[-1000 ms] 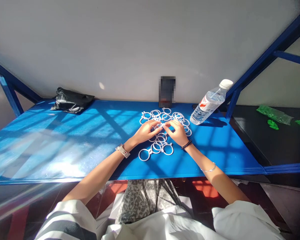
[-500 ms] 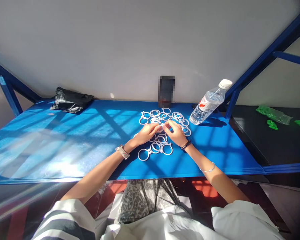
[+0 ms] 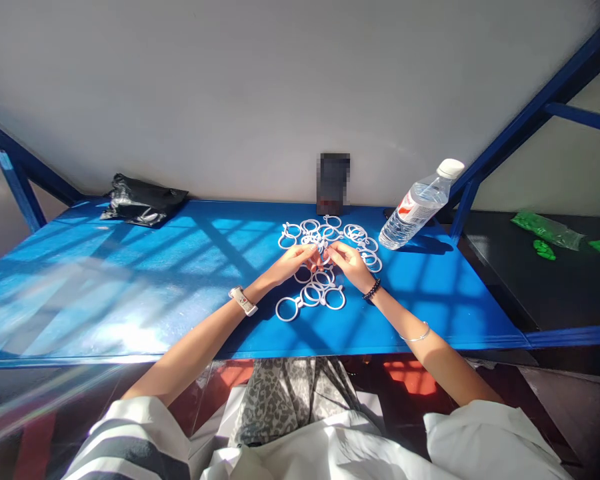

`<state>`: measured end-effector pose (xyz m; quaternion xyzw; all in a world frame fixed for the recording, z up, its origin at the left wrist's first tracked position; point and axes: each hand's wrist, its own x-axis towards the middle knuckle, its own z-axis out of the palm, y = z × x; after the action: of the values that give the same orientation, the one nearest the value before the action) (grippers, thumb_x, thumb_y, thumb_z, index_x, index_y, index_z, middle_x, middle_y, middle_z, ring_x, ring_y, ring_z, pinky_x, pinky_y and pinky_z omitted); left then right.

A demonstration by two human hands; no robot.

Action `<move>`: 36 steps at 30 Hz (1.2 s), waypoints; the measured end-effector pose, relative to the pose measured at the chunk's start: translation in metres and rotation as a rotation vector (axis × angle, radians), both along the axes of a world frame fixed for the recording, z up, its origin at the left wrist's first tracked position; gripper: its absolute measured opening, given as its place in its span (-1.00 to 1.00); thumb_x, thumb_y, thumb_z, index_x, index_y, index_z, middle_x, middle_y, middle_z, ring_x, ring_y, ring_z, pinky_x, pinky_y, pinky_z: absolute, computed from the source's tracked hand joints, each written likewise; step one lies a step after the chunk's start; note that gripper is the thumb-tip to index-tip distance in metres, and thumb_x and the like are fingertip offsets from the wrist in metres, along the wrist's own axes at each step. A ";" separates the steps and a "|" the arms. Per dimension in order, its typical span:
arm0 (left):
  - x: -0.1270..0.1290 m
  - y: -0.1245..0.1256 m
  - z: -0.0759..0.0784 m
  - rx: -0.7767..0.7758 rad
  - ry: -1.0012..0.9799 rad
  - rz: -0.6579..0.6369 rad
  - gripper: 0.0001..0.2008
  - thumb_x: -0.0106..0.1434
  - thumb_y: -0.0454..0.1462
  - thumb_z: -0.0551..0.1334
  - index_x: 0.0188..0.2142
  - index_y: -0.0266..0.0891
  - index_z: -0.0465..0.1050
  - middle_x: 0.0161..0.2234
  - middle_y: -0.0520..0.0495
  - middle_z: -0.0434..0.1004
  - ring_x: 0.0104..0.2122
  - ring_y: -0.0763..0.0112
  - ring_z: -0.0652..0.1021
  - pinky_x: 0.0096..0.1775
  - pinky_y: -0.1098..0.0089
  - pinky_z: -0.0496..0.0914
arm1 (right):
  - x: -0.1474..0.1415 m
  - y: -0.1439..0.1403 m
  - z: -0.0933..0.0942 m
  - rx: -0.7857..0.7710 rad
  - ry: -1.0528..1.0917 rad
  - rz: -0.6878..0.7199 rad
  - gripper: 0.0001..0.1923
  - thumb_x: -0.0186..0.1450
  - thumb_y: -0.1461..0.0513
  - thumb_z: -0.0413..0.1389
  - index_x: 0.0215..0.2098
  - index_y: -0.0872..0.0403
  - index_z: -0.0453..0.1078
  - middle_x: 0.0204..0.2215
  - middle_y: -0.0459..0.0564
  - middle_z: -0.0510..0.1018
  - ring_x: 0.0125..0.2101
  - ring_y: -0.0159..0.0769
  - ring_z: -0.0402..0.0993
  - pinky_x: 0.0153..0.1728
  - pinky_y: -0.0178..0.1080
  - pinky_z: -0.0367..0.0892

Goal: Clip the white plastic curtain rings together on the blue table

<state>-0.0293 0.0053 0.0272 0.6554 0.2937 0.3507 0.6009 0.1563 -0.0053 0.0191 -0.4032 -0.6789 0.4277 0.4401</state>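
Over the middle of the blue table, my left hand (image 3: 294, 263) and my right hand (image 3: 350, 261) meet with fingertips close together. Between them is a white curtain ring (image 3: 325, 255), pinched from both sides and partly covered by fingers. Small details of the ring at the fingertips are too tiny to make out. Loose white curtain rings with small tabs lie all around: a group behind the hands (image 3: 310, 227), more on the right (image 3: 373, 261), and several overlapping ones in front (image 3: 335, 298). The nearest ring (image 3: 287, 321) lies at the front left of the pile.
A clear water bottle (image 3: 415, 210) with a white cap stands right of the rings. A dark, blurred-out upright object (image 3: 333, 183) is against the back wall. At the back left lies a black plastic bag (image 3: 145, 201). Green items in clear plastic (image 3: 547, 229) rest on the dark surface at right.
My fingers have shifted around the held ring, and it now shows lower between my hands. The white edge left of my left hand no longer shows. The other rings stay put.
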 end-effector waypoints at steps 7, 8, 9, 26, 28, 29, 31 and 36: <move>-0.002 0.001 -0.002 -0.188 -0.100 -0.181 -0.42 0.27 0.12 0.09 -0.54 -0.35 0.42 -0.53 -0.11 0.49 -0.60 0.51 0.39 -0.46 0.42 0.29 | 0.003 -0.002 0.004 -0.430 0.326 0.254 -0.62 0.16 -0.05 0.23 -0.40 0.05 0.29 -0.49 -0.13 0.44 -0.66 -0.51 0.16 -0.64 -0.34 0.07; -0.002 0.001 -0.002 -0.194 -0.100 -0.199 -0.41 0.26 0.13 0.09 -0.55 -0.36 0.43 -0.53 -0.12 0.49 -0.60 0.51 0.40 -0.46 0.42 0.29 | 0.004 -0.003 0.004 -0.460 0.341 0.277 -0.62 0.16 -0.04 0.24 -0.41 0.05 0.27 -0.50 -0.13 0.43 -0.64 -0.50 0.17 -0.63 -0.34 0.09; -0.002 0.001 -0.003 -0.195 -0.098 -0.217 -0.40 0.26 0.13 0.09 -0.56 -0.37 0.44 -0.53 -0.13 0.49 -0.59 0.51 0.40 -0.45 0.42 0.29 | 0.004 -0.003 0.005 -0.480 0.349 0.298 -0.62 0.16 -0.04 0.24 -0.42 0.05 0.26 -0.51 -0.13 0.43 -0.63 -0.50 0.19 -0.61 -0.34 0.13; -0.003 -0.006 0.009 -0.063 0.086 -0.295 -0.33 0.19 0.23 0.08 -0.64 -0.29 0.51 -0.52 -0.19 0.55 -0.42 0.26 0.52 -0.23 0.27 0.43 | 0.008 -0.004 0.007 -0.416 0.162 0.363 -0.53 0.16 -0.12 0.18 -0.54 0.12 0.36 -0.56 -0.10 0.39 -0.55 -0.43 0.24 -0.51 -0.32 0.23; -0.004 -0.006 0.008 -0.044 0.089 -0.294 -0.32 0.21 0.22 0.06 -0.63 -0.29 0.52 -0.51 -0.19 0.56 -0.40 0.24 0.53 -0.20 0.26 0.43 | 0.007 -0.005 0.008 -0.399 0.157 0.368 -0.53 0.17 -0.11 0.17 -0.55 0.12 0.36 -0.57 -0.11 0.38 -0.55 -0.44 0.24 -0.50 -0.32 0.23; -0.004 -0.006 0.008 -0.037 0.090 -0.295 -0.32 0.22 0.21 0.05 -0.63 -0.30 0.52 -0.50 -0.19 0.56 -0.40 0.24 0.53 -0.18 0.25 0.43 | 0.007 -0.005 0.009 -0.391 0.155 0.372 -0.53 0.18 -0.11 0.17 -0.55 0.12 0.36 -0.57 -0.11 0.38 -0.55 -0.44 0.24 -0.49 -0.32 0.23; -0.004 -0.007 0.009 -0.029 0.088 -0.302 -0.32 0.25 0.20 0.02 -0.62 -0.30 0.52 -0.49 -0.20 0.56 -0.38 0.25 0.53 -0.17 0.26 0.42 | 0.007 -0.005 0.009 -0.376 0.150 0.387 -0.54 0.20 -0.10 0.16 -0.55 0.12 0.37 -0.57 -0.11 0.38 -0.55 -0.44 0.23 -0.48 -0.32 0.23; -0.004 -0.007 0.009 0.001 0.089 -0.333 -0.30 0.30 0.17 -0.03 -0.62 -0.31 0.51 -0.48 -0.21 0.53 -0.37 0.28 0.52 -0.18 0.28 0.40 | 0.007 -0.004 0.007 -0.357 0.137 0.392 -0.53 0.19 -0.11 0.16 -0.54 0.12 0.38 -0.58 -0.12 0.38 -0.54 -0.44 0.25 -0.47 -0.32 0.23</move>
<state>-0.0336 -0.0012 0.0364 0.7102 0.2069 0.2171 0.6369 0.1634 -0.0098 0.0259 -0.3056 -0.6265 0.6438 0.3156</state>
